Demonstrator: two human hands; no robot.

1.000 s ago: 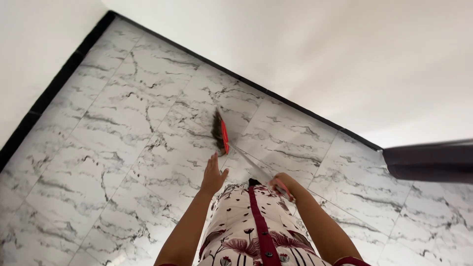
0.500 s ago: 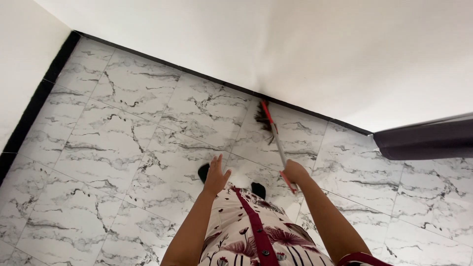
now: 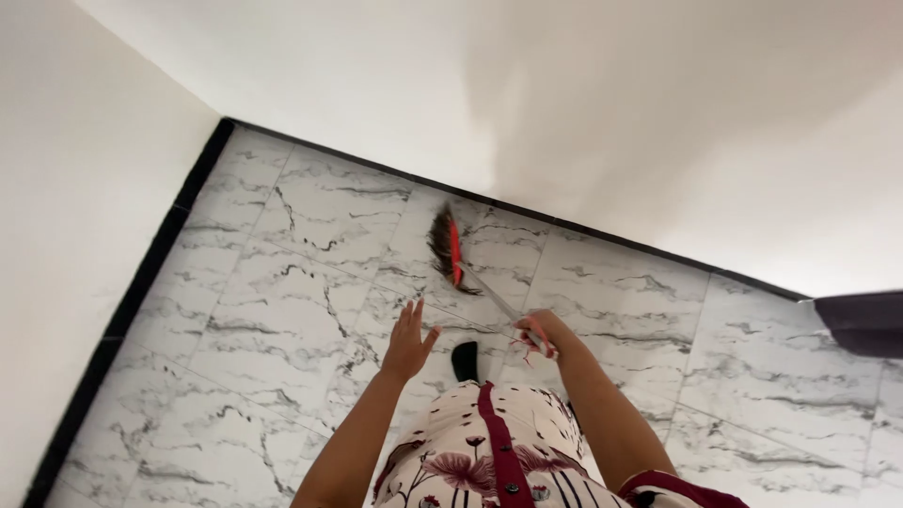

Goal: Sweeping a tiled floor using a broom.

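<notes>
My right hand (image 3: 538,334) grips the end of a broom handle. The broom (image 3: 450,250) has a red head with dark bristles and a thin silver handle; its head rests on the white marble floor (image 3: 273,282) ahead of me, a little short of the black skirting (image 3: 527,209) of the far wall. My left hand (image 3: 408,341) hangs out in front of me with fingers spread and holds nothing. My patterned white and maroon dress (image 3: 489,447) fills the bottom of the view, with a dark shoe tip (image 3: 465,360) showing beyond it.
White walls meet in a corner at the upper left, edged with black skirting (image 3: 141,292) along the left side too. A dark grey object (image 3: 861,323) juts in from the right edge.
The broom head has swept left from beside the far wall's skirting to a spot nearer me. The view has shifted, showing more of the left wall.
</notes>
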